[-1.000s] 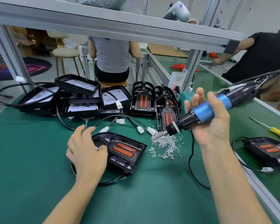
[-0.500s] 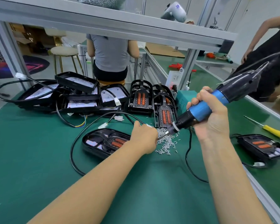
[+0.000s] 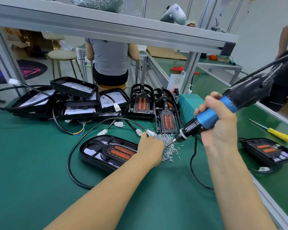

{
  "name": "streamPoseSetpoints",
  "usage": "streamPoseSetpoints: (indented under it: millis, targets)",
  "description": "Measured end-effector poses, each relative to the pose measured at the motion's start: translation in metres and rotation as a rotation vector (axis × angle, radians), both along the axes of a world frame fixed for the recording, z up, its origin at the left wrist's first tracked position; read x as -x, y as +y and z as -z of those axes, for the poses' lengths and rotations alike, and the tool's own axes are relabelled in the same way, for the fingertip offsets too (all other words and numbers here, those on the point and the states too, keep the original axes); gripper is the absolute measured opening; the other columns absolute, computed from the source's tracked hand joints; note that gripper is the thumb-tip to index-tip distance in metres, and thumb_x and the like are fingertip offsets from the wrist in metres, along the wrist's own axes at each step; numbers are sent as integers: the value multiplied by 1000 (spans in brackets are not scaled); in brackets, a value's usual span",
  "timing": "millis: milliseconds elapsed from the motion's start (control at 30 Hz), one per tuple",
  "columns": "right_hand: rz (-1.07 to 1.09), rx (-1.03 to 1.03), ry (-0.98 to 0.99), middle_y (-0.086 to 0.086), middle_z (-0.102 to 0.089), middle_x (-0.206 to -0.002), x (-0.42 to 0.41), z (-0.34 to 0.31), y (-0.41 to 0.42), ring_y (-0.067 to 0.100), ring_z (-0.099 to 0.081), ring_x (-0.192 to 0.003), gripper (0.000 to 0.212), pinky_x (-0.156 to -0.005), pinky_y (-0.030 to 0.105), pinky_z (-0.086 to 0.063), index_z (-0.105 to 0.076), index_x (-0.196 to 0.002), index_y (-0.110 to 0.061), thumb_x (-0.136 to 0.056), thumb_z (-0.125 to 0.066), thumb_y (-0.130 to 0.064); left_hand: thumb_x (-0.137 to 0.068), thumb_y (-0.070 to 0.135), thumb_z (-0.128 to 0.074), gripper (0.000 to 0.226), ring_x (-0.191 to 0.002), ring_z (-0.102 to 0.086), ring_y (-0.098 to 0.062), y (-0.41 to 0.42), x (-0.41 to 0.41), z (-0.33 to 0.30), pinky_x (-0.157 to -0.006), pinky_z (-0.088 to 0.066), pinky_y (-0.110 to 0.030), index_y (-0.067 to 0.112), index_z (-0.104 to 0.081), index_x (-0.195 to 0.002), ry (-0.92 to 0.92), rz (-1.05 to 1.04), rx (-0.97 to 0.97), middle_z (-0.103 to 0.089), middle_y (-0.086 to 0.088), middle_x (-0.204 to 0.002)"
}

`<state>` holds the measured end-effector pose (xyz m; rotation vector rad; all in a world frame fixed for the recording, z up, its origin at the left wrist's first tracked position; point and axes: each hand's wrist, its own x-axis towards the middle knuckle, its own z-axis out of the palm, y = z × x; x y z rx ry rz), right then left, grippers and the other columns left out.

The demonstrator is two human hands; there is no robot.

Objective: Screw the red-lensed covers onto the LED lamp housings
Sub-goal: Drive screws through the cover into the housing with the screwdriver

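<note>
A black lamp housing with a red-lensed cover (image 3: 110,151) lies on the green mat in front of me. My left hand (image 3: 150,148) reaches over its right end into the pile of small silver screws (image 3: 168,145), fingers curled down and hidden; what they hold I cannot tell. My right hand (image 3: 218,125) grips the blue and black electric screwdriver (image 3: 223,112), its bit tip down at the screw pile beside my left hand. Spare red-lensed covers (image 3: 167,121) stand behind the screws. Open housings (image 3: 76,100) are stacked at the back left.
Another covered lamp (image 3: 269,151) and a yellow-handled screwdriver (image 3: 279,134) lie at the right. A teal power box (image 3: 188,105) stands behind the covers. Black cables loop over the mat. A person sits beyond the bench frame; another stands at far right.
My left hand left the lamp housing and moved right to the screw pile. My right hand closed around the screwdriver and lowered its tip to the screws.
</note>
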<state>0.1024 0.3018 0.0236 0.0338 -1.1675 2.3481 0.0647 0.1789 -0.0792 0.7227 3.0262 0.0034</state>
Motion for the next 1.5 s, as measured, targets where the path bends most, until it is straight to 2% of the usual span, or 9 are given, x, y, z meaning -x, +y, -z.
streamPoseSetpoints:
  millis: [67, 133, 233, 333, 467, 600, 700, 1000, 1500]
  targets:
    - [12, 14, 24, -4, -53, -69, -2, -1, -1, 12, -52, -52, 21, -57, 25, -47, -58, -80, -16, -84, -59, 5, -90, 10, -55, 27, -69, -41, -18, -1, -2, -4, -102, -24, -43, 20, -49, -65, 3, -3, -13, -47, 3, -64]
    - [6, 40, 55, -4, -53, -68, -4, -3, 0, 11, -52, -53, 19, -58, 24, -47, -59, -81, -17, -82, -60, 2, -92, 12, -51, 18, -78, -51, -24, -5, -5, -13, -100, -31, -42, 20, -59, -78, 28, -19, -159, -58, -1, -74]
    - [6, 84, 102, -5, -52, -67, -7, -9, 1, 10, -53, -53, 20, -58, 24, -46, -61, -82, -18, -82, -58, 2, -88, 12, -56, 13, -80, -62, -21, -24, -9, -33, -78, -46, -31, 15, -64, -78, -125, -131, -700, -68, 1, -79]
    - [-11, 135, 136, -5, -52, -65, -10, -15, -1, 9, -52, -53, 18, -58, 23, -46, -59, -81, -18, -77, -59, 0, -80, 7, -67, 14, -68, -66, -12, -54, -16, -43, -65, -51, -24, 17, -66, -71, -322, -196, -1173, -72, 0, -70]
    - [-67, 191, 141, -6, -50, -63, -13, -17, -13, 8, -50, -51, 17, -57, 22, -45, -57, -80, -18, -72, -59, -4, -78, 0, -72, 16, -68, -66, -10, -84, -34, -38, -62, -53, -19, 15, -73, -76, -492, -266, -1539, -73, -6, -73]
    - [-148, 240, 151, -7, -49, -60, -16, -16, -28, 7, -48, -50, 17, -57, 21, -45, -56, -83, -17, -70, -59, -6, -67, 11, -78, 20, -71, -66, -16, -99, -53, -35, -67, -52, -21, 14, -70, -85, -511, -271, -1640, -74, -15, -80]
    - [-191, 265, 149, -7, -49, -58, -18, -16, -38, 7, -48, -50, 17, -56, 20, -45, -57, -83, -17, -70, -57, -7, -48, 28, -80, 28, -69, -68, -15, -105, -64, -35, -69, -54, -21, 14, -74, -72, -487, -257, -1731, -74, -14, -78]
    - [-250, 246, 176, -7, -49, -58, -21, -15, -55, 6, -48, -49, 17, -56, 21, -46, -51, -82, -18, -71, -55, -6, -55, 14, -74, 16, -72, -71, -17, -108, -74, -32, -67, -54, -18, 15, -77, -71, -477, -246, -1878, -74, -13, -79]
    - [-257, 232, 182, -7, -49, -58, -22, -12, -59, 7, -48, -49, 17, -56, 22, -46, -50, -82, -18, -71, -54, -6, -59, 12, -72, 12, -68, -69, -18, -106, -74, -31, -66, -55, -25, 15, -78, -70, -483, -297, -1895, -74, -13, -75]
